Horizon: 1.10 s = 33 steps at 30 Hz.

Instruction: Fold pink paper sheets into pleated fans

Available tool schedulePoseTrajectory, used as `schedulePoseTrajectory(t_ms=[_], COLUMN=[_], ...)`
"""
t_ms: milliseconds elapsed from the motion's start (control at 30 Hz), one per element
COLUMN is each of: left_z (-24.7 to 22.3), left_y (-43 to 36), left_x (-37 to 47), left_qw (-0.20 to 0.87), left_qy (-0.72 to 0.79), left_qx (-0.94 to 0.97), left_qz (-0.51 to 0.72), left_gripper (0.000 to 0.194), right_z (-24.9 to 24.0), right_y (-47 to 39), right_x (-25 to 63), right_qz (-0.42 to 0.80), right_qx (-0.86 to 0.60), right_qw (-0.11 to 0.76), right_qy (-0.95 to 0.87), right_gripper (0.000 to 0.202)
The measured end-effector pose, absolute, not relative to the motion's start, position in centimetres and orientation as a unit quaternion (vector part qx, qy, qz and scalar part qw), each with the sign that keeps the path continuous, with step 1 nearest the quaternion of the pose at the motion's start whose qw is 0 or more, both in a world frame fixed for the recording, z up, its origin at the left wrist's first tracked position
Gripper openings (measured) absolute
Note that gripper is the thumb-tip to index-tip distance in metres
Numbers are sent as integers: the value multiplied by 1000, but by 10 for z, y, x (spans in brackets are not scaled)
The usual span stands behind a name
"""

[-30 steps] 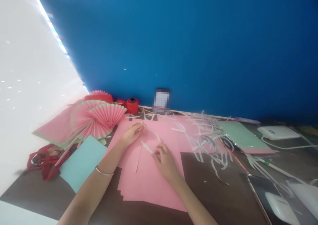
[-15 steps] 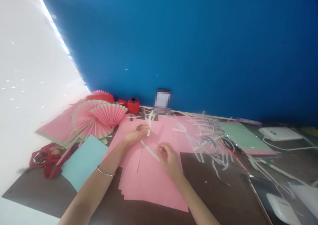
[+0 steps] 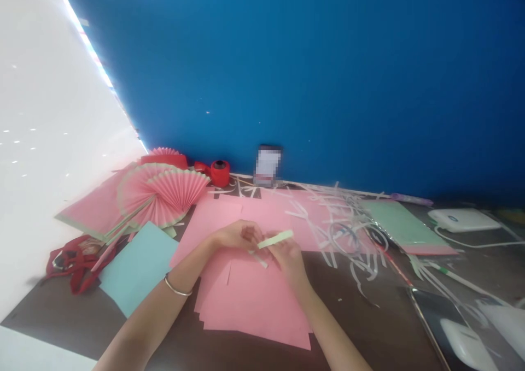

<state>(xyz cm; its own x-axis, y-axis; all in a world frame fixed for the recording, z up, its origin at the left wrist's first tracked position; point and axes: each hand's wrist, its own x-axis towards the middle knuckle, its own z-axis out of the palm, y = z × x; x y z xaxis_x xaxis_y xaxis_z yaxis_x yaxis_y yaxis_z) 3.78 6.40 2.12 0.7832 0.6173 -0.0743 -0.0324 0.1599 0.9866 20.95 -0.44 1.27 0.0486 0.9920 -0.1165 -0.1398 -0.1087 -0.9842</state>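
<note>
My left hand (image 3: 240,234) and my right hand (image 3: 290,259) are close together over a stack of pink paper (image 3: 254,305). The fingers of my left hand are closed at the near end of a pale green paper strip (image 3: 276,239), which slants across the fingers of my right hand. Below it, a short white strip (image 3: 259,259) reaches toward my right thumb, and my right fingers are bent and closed beside it. The exact grip of the right fingertips is partly hidden. A bangle (image 3: 177,287) circles my left wrist.
Pink folded paper fans (image 3: 178,193), a red tape dispenser (image 3: 220,174) and a turquoise sheet (image 3: 139,270) lie to the left. Loose white strips (image 3: 348,234), a packet of green paper (image 3: 404,226) and a phone (image 3: 437,311) are on the right. A blue wall (image 3: 287,76) stands behind.
My left hand has come down and right toward my right hand. The green strip, upright before, now lies slanted across the right fingers. The white strip has shifted slightly right and down.
</note>
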Motion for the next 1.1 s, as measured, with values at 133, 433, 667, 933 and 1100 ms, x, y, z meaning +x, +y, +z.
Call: schedulePoseTrajectory(t_ms=[133,433,667,933,1100], left_z=[21,19,26,25,19], left_y=[62,64,57,60,62], left_x=[40,43,49,49,48], left_qw=[720,632,682,672,695], left_qy=[238,265,266,341,320], left_qx=[609,627,569,532,514], left_qz=[234,371,374,386,387], left_gripper=[22,11,20,28,36], right_z=[14,16,14,12,12], right_y=[-8,-8,-7,-6,-6], right_x=[210,209,210,216,216], right_qz=[542,570,524,494,480], right_qx=[-498,-474,-486,-529,-531], right_qw=[498,529,550,550,563], right_qy=[-459,-413,-433,-417,-412], right_gripper=[26,35,26,26,28])
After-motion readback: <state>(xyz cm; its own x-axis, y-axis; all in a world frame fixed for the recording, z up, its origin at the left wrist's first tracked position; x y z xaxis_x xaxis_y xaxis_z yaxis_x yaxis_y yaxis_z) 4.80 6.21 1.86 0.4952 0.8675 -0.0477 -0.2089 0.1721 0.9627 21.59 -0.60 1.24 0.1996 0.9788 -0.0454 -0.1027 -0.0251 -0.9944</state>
